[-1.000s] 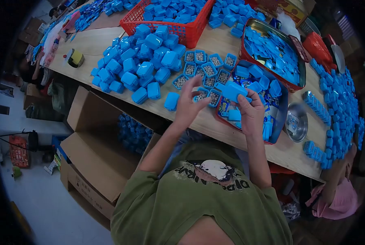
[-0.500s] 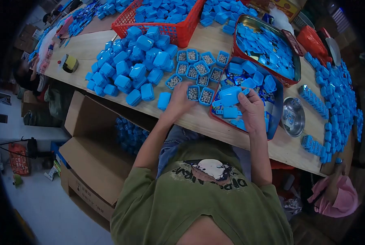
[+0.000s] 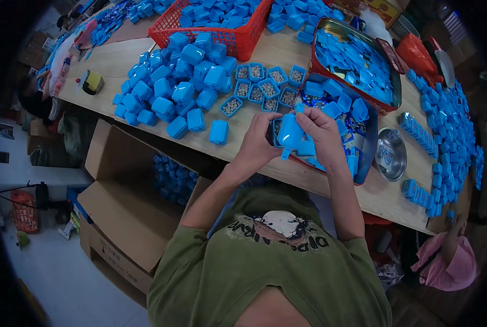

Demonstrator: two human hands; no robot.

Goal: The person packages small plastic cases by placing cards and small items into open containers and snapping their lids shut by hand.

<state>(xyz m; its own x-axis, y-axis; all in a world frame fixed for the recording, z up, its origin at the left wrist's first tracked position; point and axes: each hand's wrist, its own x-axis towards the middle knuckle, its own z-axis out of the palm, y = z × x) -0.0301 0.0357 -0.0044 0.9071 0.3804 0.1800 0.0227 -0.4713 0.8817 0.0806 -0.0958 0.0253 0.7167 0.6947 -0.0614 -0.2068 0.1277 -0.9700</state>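
Note:
My left hand (image 3: 257, 144) is closed around a small open blue box (image 3: 277, 131) with pale round beads in it, mostly hidden by fingers and lid. In my right hand (image 3: 321, 135) a blue lid (image 3: 291, 132) with side tabs is pinched, tilted at the box's right side. Whether lid and box touch, I cannot tell. Just beyond my hands stand several open boxes of beads (image 3: 268, 89). A tray (image 3: 367, 173) beside my right hand contains blue boxes and printed packets. Left of them lies a heap of closed blue boxes (image 3: 183, 91).
A red basket (image 3: 243, 43) of blue boxes stands at the back. A tin (image 3: 399, 101) of flat blue pieces, a metal bowl (image 3: 391, 163) and rows of blue boxes (image 3: 418, 136) are at right. An open carton (image 3: 129, 218) sits below left; a person in pink (image 3: 448, 261) is at right.
My left hand has taken a bead-filled box from the front of the group and moved right. My right hand has brought the lid leftward to meet it.

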